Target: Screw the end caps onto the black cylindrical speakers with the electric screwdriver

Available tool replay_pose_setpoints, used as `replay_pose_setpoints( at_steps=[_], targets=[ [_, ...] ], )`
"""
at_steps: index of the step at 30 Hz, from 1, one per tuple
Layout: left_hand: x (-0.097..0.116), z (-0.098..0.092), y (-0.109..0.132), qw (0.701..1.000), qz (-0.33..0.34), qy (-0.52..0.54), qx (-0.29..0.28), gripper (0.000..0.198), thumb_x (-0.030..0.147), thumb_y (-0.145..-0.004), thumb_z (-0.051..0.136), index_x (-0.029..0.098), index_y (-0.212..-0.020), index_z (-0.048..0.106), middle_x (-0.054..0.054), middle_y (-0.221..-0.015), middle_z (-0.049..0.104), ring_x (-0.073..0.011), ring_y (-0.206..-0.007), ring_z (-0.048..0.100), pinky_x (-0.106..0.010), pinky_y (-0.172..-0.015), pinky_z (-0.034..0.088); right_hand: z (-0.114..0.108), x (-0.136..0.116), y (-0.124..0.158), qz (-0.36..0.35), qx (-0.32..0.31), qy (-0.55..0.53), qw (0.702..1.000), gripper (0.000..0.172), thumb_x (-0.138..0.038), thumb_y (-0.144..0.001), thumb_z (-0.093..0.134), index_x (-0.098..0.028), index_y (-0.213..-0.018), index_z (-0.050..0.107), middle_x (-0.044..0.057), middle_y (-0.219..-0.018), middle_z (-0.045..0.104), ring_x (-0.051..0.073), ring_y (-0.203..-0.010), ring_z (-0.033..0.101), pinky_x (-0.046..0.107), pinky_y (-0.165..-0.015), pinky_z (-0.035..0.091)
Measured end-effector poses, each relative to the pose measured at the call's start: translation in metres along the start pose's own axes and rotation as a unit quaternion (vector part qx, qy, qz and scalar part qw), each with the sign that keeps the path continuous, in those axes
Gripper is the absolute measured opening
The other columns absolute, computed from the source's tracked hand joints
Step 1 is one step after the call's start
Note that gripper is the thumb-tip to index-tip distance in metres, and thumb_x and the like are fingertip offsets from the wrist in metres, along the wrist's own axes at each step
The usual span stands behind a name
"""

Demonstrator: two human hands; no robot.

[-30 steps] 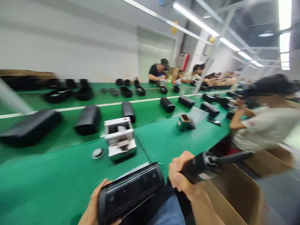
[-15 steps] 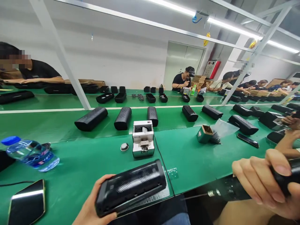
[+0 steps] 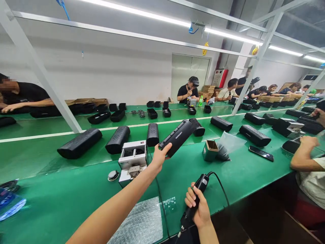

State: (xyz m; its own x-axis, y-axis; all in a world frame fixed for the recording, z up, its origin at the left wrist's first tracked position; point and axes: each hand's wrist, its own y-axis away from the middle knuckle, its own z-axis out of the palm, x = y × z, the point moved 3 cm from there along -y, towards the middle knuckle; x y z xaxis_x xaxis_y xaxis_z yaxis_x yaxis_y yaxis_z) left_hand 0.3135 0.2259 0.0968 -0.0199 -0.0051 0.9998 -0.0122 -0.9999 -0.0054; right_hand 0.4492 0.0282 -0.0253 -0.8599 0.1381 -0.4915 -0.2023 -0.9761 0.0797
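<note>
My left hand [image 3: 162,156] reaches far forward, closed on one end of a long black speaker housing [image 3: 180,137]. White lettering runs along its side, and it is tilted up to the right above the green table. Behind its far end stands another black housing [image 3: 198,128], partly covered; whether the two touch I cannot tell. Nearer to me, my right hand [image 3: 199,205] is wrapped round a black electric screwdriver [image 3: 201,184], its bit pointing down to the left and its cord leaving from the top. Beneath my left forearm lies a translucent bubble-wrap sheet [image 3: 144,222].
A white screw feeder [image 3: 133,157] stands left of centre beside a round metal part [image 3: 113,175]. To the right are a green box [image 3: 210,150], a clear plastic bag [image 3: 232,144] and a phone [image 3: 261,153]. A co-worker's arm [image 3: 302,156] rests at the far right.
My left hand has carried the speaker housing from the near edge forward and right, towards the row of housings. The screwdriver has moved left with my right hand. The camera view has shifted too.
</note>
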Motion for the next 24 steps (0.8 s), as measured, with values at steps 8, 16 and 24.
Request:
replay_pose_setpoints(
  at_steps=[8, 16, 24],
  targets=[
    [-0.024, 0.09, -0.105, 0.971, 0.036, -0.161, 0.175, 0.052, 0.039, -0.107, 0.079, 0.021, -0.152, 0.064, -0.015, -0.16, 0.062, -0.0373, -0.142, 0.064, -0.064, -0.118, 0.057, -0.022, 0.012, -0.008, 0.019, -0.002, 0.009, 1.0, 0.048, -0.047, -0.084, 0.099, -0.025, -0.106, 0.063, -0.014, -0.064, 0.04, 0.003, -0.047, 0.027, 0.018, -0.047, 0.034],
    [-0.018, 0.095, -0.134, 0.935, 0.108, -0.272, 0.202, 0.052, 0.04, -0.106, 0.08, 0.021, -0.152, 0.064, -0.015, -0.163, 0.059, -0.0387, -0.147, 0.061, -0.066, -0.121, 0.054, -0.032, 0.018, -0.009, 0.037, -0.025, -0.001, 0.999, 0.043, -0.049, -0.089, 0.096, -0.026, -0.103, 0.063, -0.014, -0.062, 0.041, 0.004, -0.044, 0.023, 0.018, -0.045, 0.033],
    [0.09, 0.029, -0.21, 0.924, 0.079, -0.347, 0.142, 0.046, 0.041, -0.107, 0.079, 0.018, -0.146, 0.068, -0.015, -0.151, 0.068, -0.0338, -0.132, 0.071, -0.058, -0.111, 0.062, -0.028, 0.018, -0.001, 0.062, -0.014, -0.023, 0.998, 0.038, -0.044, -0.087, 0.097, -0.027, -0.099, 0.065, -0.013, -0.062, 0.04, 0.004, -0.045, 0.018, 0.019, -0.045, 0.033]
  ],
)
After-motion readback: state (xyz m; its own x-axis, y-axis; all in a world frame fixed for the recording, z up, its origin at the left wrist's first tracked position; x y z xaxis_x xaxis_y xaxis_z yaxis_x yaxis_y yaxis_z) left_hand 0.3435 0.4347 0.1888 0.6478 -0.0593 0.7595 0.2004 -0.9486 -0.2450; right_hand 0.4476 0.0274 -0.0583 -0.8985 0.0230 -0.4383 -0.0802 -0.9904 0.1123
